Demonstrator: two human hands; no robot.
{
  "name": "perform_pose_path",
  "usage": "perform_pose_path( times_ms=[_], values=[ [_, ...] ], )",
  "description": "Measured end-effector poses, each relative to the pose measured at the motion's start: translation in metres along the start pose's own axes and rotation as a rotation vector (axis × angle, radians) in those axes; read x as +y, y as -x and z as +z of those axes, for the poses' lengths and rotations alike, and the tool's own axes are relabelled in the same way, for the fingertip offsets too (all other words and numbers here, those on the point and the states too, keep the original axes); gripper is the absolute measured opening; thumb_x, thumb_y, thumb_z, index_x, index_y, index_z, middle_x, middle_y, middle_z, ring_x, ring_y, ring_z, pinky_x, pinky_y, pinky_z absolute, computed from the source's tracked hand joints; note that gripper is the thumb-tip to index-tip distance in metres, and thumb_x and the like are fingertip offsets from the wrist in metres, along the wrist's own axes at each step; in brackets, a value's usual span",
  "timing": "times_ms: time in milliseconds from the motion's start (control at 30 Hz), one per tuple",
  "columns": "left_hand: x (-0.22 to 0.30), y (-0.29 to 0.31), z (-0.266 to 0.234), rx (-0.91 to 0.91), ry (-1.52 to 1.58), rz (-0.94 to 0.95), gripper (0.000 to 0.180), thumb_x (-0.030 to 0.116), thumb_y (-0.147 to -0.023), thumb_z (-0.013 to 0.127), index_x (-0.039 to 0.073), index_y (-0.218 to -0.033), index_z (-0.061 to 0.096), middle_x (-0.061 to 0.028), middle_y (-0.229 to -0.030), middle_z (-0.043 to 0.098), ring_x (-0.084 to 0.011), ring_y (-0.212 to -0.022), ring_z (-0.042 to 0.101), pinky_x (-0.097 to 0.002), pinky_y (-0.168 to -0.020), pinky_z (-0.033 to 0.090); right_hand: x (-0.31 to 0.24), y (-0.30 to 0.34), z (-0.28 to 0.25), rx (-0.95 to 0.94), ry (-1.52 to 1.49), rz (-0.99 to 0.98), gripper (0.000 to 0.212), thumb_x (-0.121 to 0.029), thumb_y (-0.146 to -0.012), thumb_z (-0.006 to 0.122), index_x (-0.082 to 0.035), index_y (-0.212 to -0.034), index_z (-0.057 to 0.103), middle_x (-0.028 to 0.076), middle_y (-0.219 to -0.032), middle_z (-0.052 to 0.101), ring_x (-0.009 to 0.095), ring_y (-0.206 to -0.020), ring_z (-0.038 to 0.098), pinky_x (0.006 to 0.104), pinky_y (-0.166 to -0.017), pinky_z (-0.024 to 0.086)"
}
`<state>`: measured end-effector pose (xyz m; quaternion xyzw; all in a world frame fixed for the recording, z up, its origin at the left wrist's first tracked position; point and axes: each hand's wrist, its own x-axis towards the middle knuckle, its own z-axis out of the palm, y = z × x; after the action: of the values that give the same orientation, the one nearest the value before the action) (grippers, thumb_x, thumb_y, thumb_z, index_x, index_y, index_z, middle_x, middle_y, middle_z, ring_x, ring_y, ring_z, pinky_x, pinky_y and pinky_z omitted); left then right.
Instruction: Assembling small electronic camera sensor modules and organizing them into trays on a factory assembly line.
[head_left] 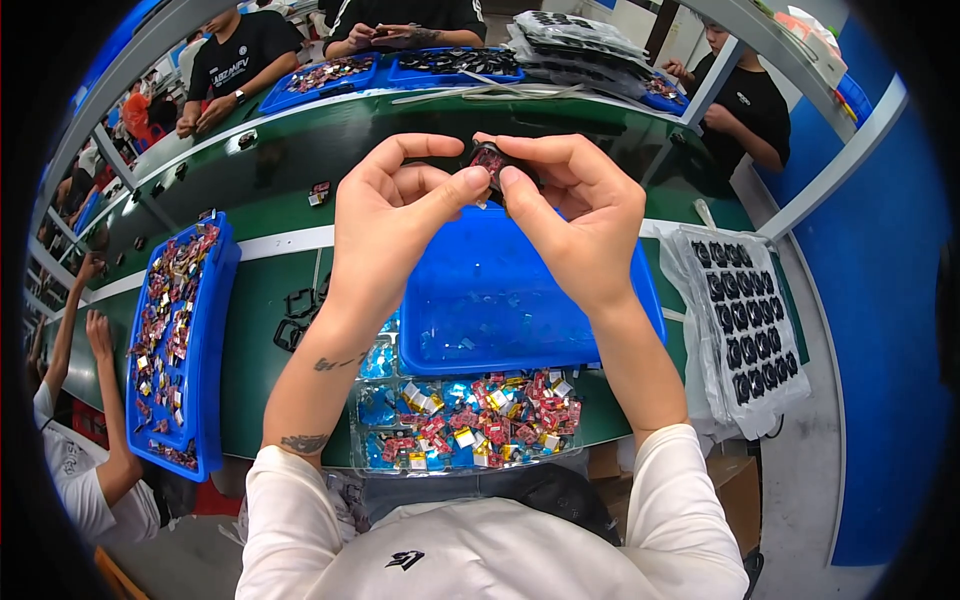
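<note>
Above the table's middle, both my hands hold a small black plastic casing (487,158) with a red circuit board showing inside it. My left hand (393,205) pinches its left side between thumb and fingers. On the other side, my right hand (585,215) grips the casing, its thumb pressed on the front edge. Below them lies a blue plastic tray (500,255) with scattered small clear-blue pieces on its bottom. Nearer to me, a clear compartment tray (368,462) carries many red circuit boards with silver-and-yellow batteries, and bits of blue film.
A blue bin (222,330) full of circuit boards stands at left, beside several black frames (297,312). White trays (700,385) of black casings are stacked at right. Across the green belt (420,115) co-workers sit behind more blue bins (455,78); another person's arm (112,430) is at left.
</note>
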<state>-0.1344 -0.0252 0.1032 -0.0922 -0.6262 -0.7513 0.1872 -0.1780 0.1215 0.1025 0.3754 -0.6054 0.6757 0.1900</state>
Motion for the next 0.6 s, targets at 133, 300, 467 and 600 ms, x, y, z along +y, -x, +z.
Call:
perform_pose_path(
  times_ms=[133,300,467,600],
  values=[
    [-0.005,-0.002,-0.001,-0.012,-0.101,0.066,0.018,0.011,-0.081,0.072,-0.002,-0.092,0.065,-0.0041,-0.08,0.066,-0.0062,-0.073,0.06,-0.0187,-0.065,0.046,-0.004,-0.003,-0.003,-0.048,-0.045,0.023,0.017,0.0,-0.083,0.062,0.002,-0.099,0.064,0.01,-0.096,0.068,0.013,-0.083,0.066,0.024,-0.071,0.055],
    [-0.01,-0.019,-0.008,0.005,-0.146,0.017,0.024,0.02,-0.081,0.072,-0.001,-0.091,0.067,-0.0035,-0.082,0.066,-0.006,-0.074,0.058,-0.0192,-0.067,0.045,-0.006,-0.013,-0.022,-0.12,-0.013,0.112,0.024,-0.001,-0.086,0.058,0.003,-0.11,0.057,0.011,-0.099,0.067,0.013,-0.086,0.065,0.0228,-0.072,0.052],
    [-0.088,-0.102,-0.06,0.134,-0.646,0.007,0.033,0.033,-0.077,0.075,0.001,-0.084,0.072,-0.0027,-0.072,0.066,-0.0063,-0.066,0.054,-0.0225,-0.061,0.042,-0.016,-0.025,-0.053,0.052,0.073,-0.024,0.019,0.0,-0.086,0.058,0.003,-0.105,0.06,0.01,-0.095,0.068,0.013,-0.08,0.065,0.0225,-0.07,0.053],
    [-0.169,-0.158,-0.102,0.054,-1.053,-0.346,0.055,0.052,-0.063,0.079,0.005,-0.09,0.073,-0.0138,-0.092,0.069,-0.025,-0.086,0.067,-0.033,-0.077,0.05,-0.027,-0.027,-0.069,0.094,0.262,-0.099,0.019,-0.011,-0.089,0.059,0.002,-0.102,0.064,0.011,-0.093,0.069,0.013,-0.079,0.066,0.0215,-0.069,0.05]
  ],
)
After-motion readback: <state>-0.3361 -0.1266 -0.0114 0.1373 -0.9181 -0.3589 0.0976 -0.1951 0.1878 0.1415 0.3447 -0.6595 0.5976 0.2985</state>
